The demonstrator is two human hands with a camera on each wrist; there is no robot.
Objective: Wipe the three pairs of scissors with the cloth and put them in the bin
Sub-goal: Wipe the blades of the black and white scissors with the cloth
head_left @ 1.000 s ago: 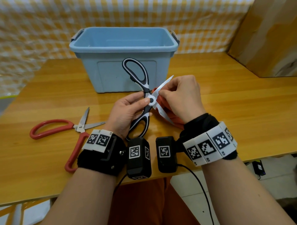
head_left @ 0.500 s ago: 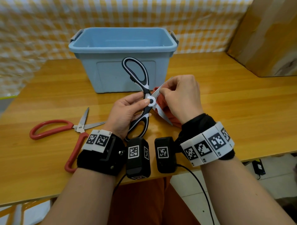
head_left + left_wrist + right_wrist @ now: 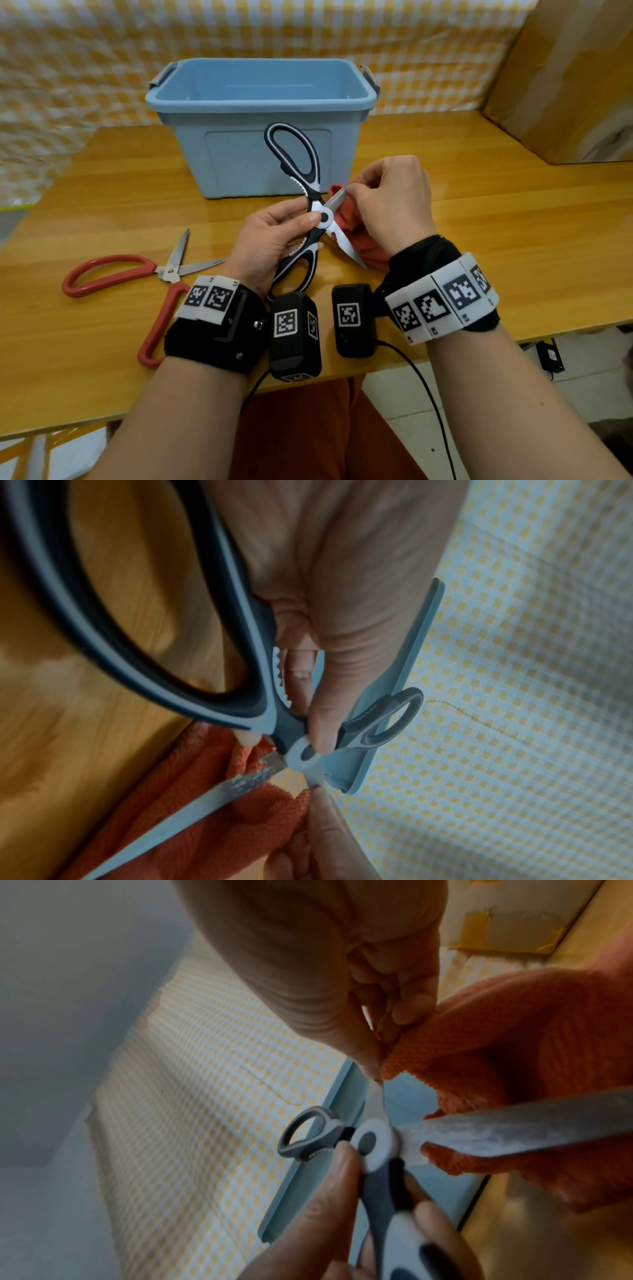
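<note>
My left hand (image 3: 274, 236) holds the black-and-white kitchen scissors (image 3: 310, 192) spread wide, thumb on the white pivot (image 3: 303, 754) and fingers round the lower handle. My right hand (image 3: 390, 202) pinches the orange cloth (image 3: 349, 222) round the upper blade, close to the pivot (image 3: 377, 1144). The lower blade (image 3: 514, 1129) lies bare across the cloth (image 3: 531, 1031). Red-handled scissors (image 3: 144, 277) lie spread on the table at the left. The blue bin (image 3: 260, 102) stands behind the hands; what it holds is hidden.
The wooden table (image 3: 513, 222) runs to a front edge near my wrists. A brown cardboard box (image 3: 575, 75) stands at the back right. A yellow checked cloth (image 3: 85, 51) hangs behind the bin. Cables trail from the wrist cameras below the table edge.
My right hand has slid the cloth down the upper blade from its tip towards the pivot. The left hand and the scissors have stayed in place.
</note>
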